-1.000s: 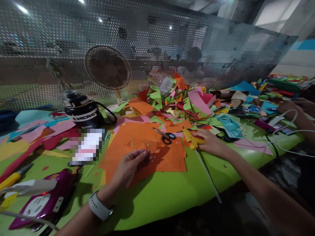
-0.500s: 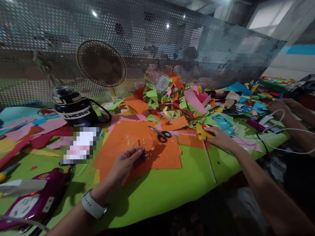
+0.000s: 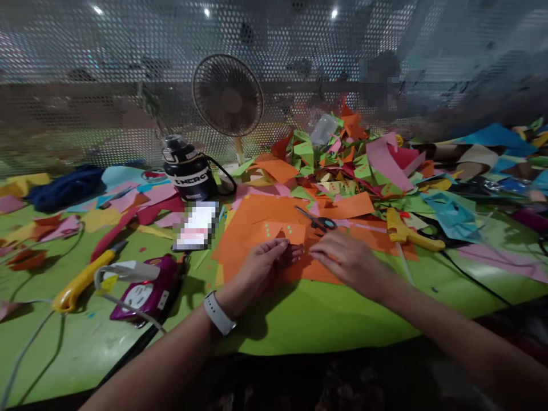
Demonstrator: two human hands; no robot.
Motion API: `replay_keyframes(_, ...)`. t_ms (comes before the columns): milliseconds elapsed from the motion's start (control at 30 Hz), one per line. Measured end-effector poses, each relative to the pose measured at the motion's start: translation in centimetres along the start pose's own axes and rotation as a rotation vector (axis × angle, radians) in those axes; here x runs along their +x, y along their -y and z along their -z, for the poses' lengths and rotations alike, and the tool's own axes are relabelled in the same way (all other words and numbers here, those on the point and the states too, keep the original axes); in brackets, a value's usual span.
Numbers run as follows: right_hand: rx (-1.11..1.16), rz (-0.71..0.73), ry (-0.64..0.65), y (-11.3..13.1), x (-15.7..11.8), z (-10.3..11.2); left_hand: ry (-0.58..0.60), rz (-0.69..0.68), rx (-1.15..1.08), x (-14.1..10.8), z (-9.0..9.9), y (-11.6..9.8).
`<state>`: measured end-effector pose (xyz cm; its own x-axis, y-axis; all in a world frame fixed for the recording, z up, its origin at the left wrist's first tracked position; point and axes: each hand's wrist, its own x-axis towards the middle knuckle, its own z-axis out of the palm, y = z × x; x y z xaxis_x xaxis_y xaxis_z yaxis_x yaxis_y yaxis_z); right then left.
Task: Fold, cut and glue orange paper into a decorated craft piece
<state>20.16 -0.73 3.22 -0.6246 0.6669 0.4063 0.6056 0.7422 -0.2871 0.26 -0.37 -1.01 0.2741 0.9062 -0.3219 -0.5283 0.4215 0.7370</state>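
Observation:
My left hand pinches a small orange paper piece marked with green dots, above a stack of orange sheets. Close to its right, my right hand hovers over the same sheets, fingers partly bent and apart, with nothing visible in them. Dark-handled scissors lie on the orange paper just beyond my right hand. A yellow glue gun rests on the green table to the right, a clear stick under it.
Behind are a heap of paper scraps, a fan and a black bottle. At left lie a phone, a purple power strip with cables and a yellow-handled tool.
My right hand has let go of the yellow glue gun and moved left beside my left hand. The view has turned left.

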Motion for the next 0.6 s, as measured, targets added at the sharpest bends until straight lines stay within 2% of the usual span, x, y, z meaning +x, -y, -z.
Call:
replay_keyframes(100, 0.026, 0.052, 0.053, 1.0, 1.1, -2.5, 0.062, -0.033, -0.04, 0.2, 0.3, 0.3)
replay_keyframes(200, 0.01, 0.025, 0.079, 1.2, 1.6, -3.6, 0.098, -0.043, -0.052, 0.6, 0.7, 0.5)
replay_keyframes(433, -0.051, -0.005, 0.098, 1.3, 2.0, -4.0, 0.055, -0.049, 0.033, 1.0, 0.7, 0.6)
replay_keyframes(600, -0.168, 0.05, 0.099, 1.6, 1.8, -4.4, 0.059, -0.058, 0.039, 0.7, 0.5, 0.5)
